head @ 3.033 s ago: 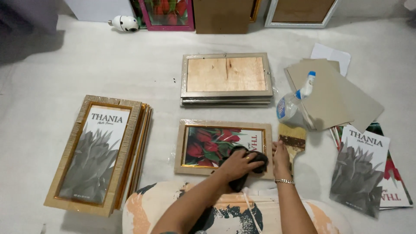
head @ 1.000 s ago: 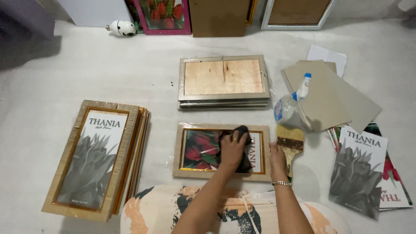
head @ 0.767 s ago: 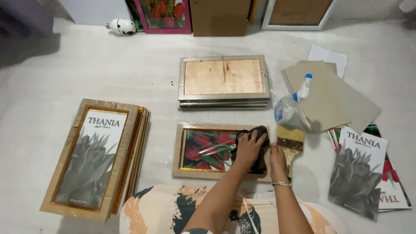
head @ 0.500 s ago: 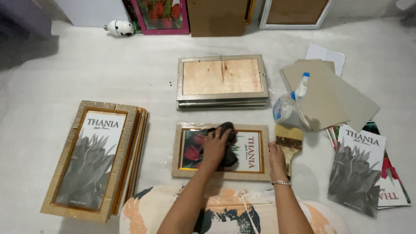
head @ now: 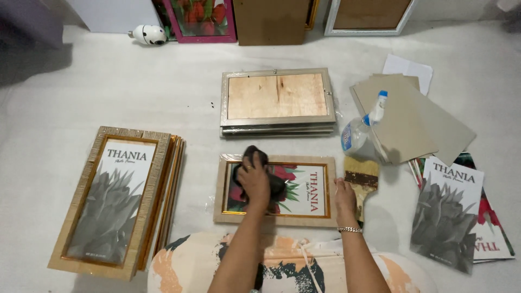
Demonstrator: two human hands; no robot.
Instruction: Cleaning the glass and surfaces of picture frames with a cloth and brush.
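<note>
Framed flower print (head: pixel 293 189), lying flat in the lower centre of the frame on the white-covered floor (head: pixel 108 92), has a pale wooden border with a thin gold inner edge, and shows red blooms and green leaves beside a white panel. The left hand (head: pixel 253 182) presses a dark cloth (head: pixel 260 168) down on the left half of the glass, its fingers closed over the bunched fabric. The right hand (head: pixel 344 194) rests at the frame's right edge, fingers together and flat against the border, a thin bracelet on its wrist.

Just right of that hand lies a wide flat paintbrush (head: pixel 362 176) with pale bristles. Above the brush a clear spray bottle (head: pixel 359 133) with a blue and white nozzle lies tilted against a pile of grey cardboard sheets (head: pixel 418 119) in the upper right. Below those sheets, at the right edge, printed flower sheets (head: pixel 450 211) are stacked, the top one grey.

Directly above the framed print sits a stack of silver frames (head: pixel 278 103), backs up, showing a plywood panel. At the lower left is a stack of gold-edged frames (head: pixel 116 201) with a grey flower print on top. Along the top edge lean a pink frame (head: pixel 201 19), a brown board (head: pixel 271 21) and a white frame (head: pixel 369 16), with a small white round camera (head: pixel 147 34) to the upper left.
</note>
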